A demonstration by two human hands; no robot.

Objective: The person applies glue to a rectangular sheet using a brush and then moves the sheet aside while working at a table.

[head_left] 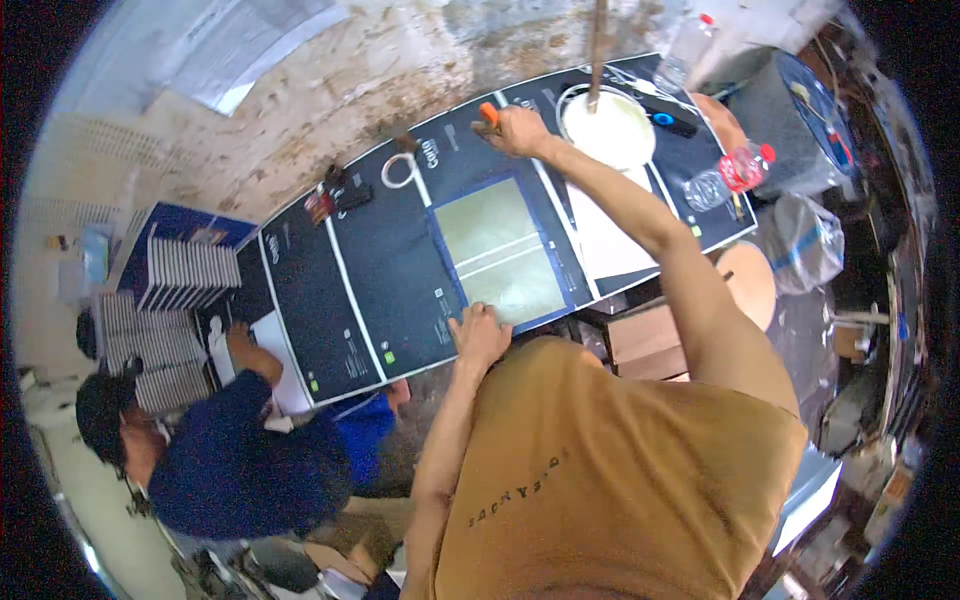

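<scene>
On the dark table in front of me lies a blue-edged sheet [439,237] carrying pale greyish boards [490,222] with two white lines across them. My left hand [480,336] rests at its near edge, fingers spread and holding nothing. Beyond the sheet's far right corner, my right hand [517,132] is closed on an orange-handled tool [489,114]; its working end is hidden. Right of that hand stands a round tub of white paste [618,135], a wooden stick [597,55] upright in it. A white sheet [612,235] lies below the tub.
A tape roll [398,171] and small dark items [338,192] sit along the back. Plastic bottles [710,188] and a dark blue-marked object [668,119] are at the right. At the left, a co-worker [230,455] reaches onto white paper [280,365] beside stacked striped blocks [190,272].
</scene>
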